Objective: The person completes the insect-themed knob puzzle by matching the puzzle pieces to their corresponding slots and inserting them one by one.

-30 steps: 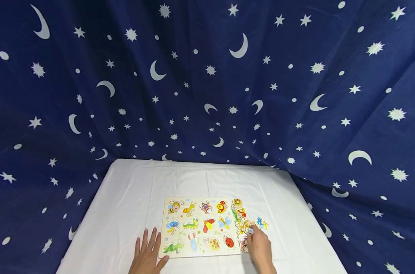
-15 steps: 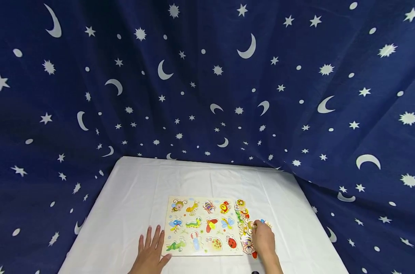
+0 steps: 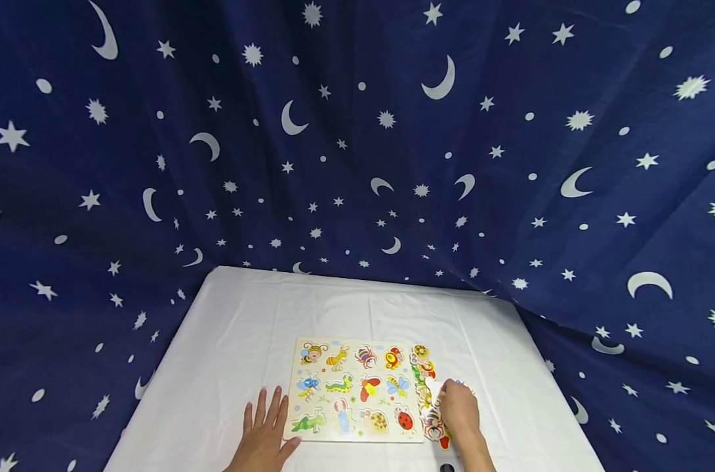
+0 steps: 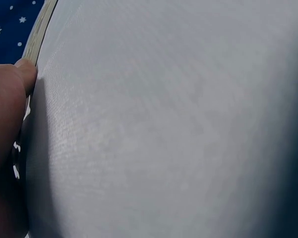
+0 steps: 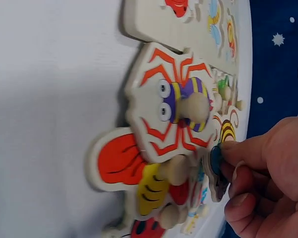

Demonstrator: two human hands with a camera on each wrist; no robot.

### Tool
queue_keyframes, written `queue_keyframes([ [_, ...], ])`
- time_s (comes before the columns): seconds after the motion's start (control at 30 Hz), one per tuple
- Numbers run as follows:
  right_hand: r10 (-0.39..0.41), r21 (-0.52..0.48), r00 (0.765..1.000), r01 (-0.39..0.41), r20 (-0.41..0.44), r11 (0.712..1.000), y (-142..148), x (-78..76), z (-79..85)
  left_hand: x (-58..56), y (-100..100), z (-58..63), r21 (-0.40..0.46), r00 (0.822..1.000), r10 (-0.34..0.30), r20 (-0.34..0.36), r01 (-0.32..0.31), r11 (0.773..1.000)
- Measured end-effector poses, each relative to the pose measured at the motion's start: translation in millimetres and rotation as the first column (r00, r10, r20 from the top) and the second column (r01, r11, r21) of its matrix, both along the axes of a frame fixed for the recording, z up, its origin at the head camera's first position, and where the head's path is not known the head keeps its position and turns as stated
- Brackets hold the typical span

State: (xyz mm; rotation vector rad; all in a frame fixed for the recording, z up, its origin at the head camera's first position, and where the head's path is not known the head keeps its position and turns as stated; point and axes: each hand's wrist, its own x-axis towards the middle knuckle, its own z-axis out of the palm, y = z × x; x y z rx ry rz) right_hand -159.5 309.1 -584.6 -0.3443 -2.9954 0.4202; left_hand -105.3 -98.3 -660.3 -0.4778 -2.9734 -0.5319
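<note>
Head view: left hand (image 3: 263, 432) lies spread against a rectangular wooden board (image 3: 357, 414); right hand (image 3: 460, 410) pinches a curvy-edged puzzle piece (image 5: 217, 171).

No words, numbers, labels or brand names can be read on the bug puzzle board (image 3: 355, 392), on the loose bug pieces (image 5: 173, 101), on the white tablecloth (image 3: 316, 301) or on the blue curtain (image 3: 357, 164).
</note>
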Motion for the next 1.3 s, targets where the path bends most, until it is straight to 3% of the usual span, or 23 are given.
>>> queue_keyframes([
  [0.27, -0.006, -0.013, 0.998, 0.005, -0.055, 1.0, -14, -12.6, 14.6, 1.2, -1, 3.7, 0.029, 1.0, -0.003, -0.014, 0.003, 1.0],
  [0.57, 0.106, -0.105, 0.976, -0.128, -0.192, 0.986, -70, -34.8, 23.0, -1.5, -6, 3.8, 0.002, 1.0, 0.003, -0.004, -0.003, 1.0],
  [0.77, 0.194, -0.087, 0.946, -0.223, -0.261, 0.971, -106, -47.3, 17.4, -0.3, -4, 3.7, -0.011, 1.0, -0.002, 0.007, 0.002, 1.0],
  [1.0, 0.24, -0.145, 0.936, -0.283, -0.257, 0.948, -145, -58.1, 21.3, -2.0, 1, 12.2, -0.009, 0.998, 0.001, 0.064, 0.0, 1.0],
  [1.13, 0.252, -0.171, 0.93, -0.303, -0.267, 0.937, -167, -63.4, 19.0, -2.6, -1, 10.4, -0.011, 0.996, 0.013, 0.086, -0.013, 1.0],
  [1.3, 0.256, -0.183, 0.935, -0.303, -0.244, 0.935, -188, -67.6, 11.2, -2.4, -2, 5.3, -0.012, 0.999, 0.017, 0.044, -0.017, 1.0],
])
